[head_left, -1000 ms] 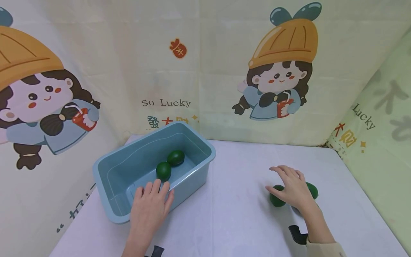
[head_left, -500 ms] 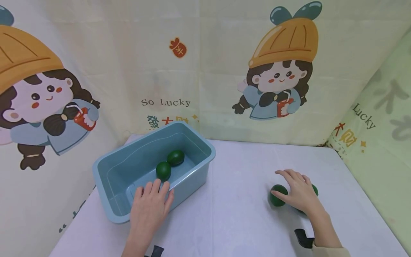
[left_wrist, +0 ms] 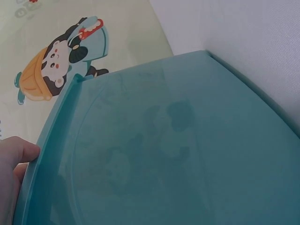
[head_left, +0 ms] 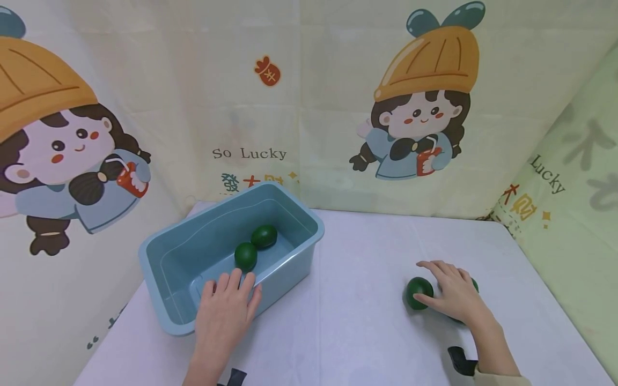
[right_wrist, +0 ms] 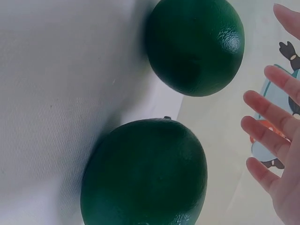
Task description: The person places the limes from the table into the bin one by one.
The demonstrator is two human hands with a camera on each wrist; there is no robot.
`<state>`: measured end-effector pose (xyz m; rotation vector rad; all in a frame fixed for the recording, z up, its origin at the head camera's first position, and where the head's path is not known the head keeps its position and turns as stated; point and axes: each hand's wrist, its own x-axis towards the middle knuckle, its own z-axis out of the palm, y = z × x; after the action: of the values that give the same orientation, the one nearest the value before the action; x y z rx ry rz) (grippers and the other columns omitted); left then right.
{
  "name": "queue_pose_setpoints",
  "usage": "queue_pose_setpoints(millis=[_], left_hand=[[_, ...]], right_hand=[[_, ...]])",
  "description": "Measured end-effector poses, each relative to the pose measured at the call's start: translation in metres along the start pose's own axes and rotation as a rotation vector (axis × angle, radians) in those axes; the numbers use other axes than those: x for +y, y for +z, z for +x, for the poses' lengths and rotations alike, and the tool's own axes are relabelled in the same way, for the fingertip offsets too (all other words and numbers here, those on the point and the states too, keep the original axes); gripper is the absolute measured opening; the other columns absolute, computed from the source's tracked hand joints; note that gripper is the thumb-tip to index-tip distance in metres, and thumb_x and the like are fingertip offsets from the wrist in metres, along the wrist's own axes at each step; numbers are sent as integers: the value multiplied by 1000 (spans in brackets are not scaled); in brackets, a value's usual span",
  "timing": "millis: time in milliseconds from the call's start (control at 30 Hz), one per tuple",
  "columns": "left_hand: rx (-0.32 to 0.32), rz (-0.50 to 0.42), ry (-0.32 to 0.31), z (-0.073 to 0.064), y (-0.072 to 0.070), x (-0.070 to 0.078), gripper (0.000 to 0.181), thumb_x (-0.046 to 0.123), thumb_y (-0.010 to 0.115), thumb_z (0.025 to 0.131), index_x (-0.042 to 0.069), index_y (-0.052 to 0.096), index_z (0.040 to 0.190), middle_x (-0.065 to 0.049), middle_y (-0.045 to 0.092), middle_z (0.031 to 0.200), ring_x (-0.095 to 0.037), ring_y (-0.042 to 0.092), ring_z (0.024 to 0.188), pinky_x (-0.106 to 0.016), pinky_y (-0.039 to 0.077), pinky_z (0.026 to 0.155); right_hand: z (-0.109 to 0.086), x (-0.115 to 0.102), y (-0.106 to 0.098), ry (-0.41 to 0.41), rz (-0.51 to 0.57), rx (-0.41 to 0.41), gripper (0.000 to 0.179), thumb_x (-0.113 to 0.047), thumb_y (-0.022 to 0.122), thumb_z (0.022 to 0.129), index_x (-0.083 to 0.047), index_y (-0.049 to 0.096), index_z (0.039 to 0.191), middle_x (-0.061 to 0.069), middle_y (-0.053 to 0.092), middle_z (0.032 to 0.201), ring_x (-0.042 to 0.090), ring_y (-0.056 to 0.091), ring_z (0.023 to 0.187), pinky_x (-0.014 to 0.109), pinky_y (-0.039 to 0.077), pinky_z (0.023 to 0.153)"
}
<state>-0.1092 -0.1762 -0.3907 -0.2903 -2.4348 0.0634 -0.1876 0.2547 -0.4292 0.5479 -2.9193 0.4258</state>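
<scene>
My left hand (head_left: 224, 316) grips the near rim of a blue plastic bin (head_left: 289, 268), fingers over the edge and thumb outside; the left wrist view shows the bin wall (left_wrist: 187, 154) large. Two smooth, dark green fruits (head_left: 245, 257) lie together in the bin. On the table at right, my right hand (head_left: 456, 297) hovers with spread fingers over more fruit of that kind. One round fruit (head_left: 419, 292) shows by the thumb; another fruit (head_left: 475, 284) is mostly hidden under the hand. In the right wrist view, a stemmed fruit (right_wrist: 145, 173) and a second fruit (right_wrist: 194, 44) are apart from the fingers (right_wrist: 269, 105).
A white cloth covers the table (head_left: 357, 332). Behind and beside it hangs a printed cloth backdrop (head_left: 333, 96) with cartoon figures. Black straps (head_left: 462, 360) show near both wrists.
My right hand has drawn slightly right and toward me, lowering over the fruits. The round fruit by its thumb has shifted a touch right. My left hand stays at the bin rim.
</scene>
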Motion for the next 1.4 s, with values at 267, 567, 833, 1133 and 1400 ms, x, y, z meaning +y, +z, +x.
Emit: queue_pose_setpoints(millis=[267,567,833,1133,1400], left_hand=[[9,0,2,1,0,0,52,39,13,97,9,53,82,-6,38,71,-24,36,64,-38,30,61],[17,13,2,0,-1,1,51,38,13,97,9,53,83,-6,38,71,-23,36,65,-37,30,61],[37,15,4,1,-1,1,43,36,21,95,9,53,81,-6,37,70,-23,36,64,-36,30,61],[23,14,-1,1,-1,1,45,36,19,95,9,54,83,-6,38,71,-24,37,65,-37,31,61],[43,7,9,1,0,0,49,37,16,97,9,52,82,-7,38,71,-24,36,64,-38,30,61]], right_hand=[[-2,7,3,9,11,-28,68,-47,72,71,-14,47,125,18,49,122,42,44,111,62,24,88],[-5,8,3,11,3,-40,70,-42,76,67,-14,47,124,18,51,120,42,44,109,62,25,86],[-6,9,3,23,-3,-64,72,-33,80,63,-15,48,124,15,52,119,42,45,109,61,25,86],[-6,10,4,7,2,-78,74,-25,82,60,-14,48,124,16,51,119,43,45,109,62,25,86],[-5,12,7,6,-9,-87,74,-22,81,59,-13,48,124,16,51,118,43,45,109,63,25,87]])
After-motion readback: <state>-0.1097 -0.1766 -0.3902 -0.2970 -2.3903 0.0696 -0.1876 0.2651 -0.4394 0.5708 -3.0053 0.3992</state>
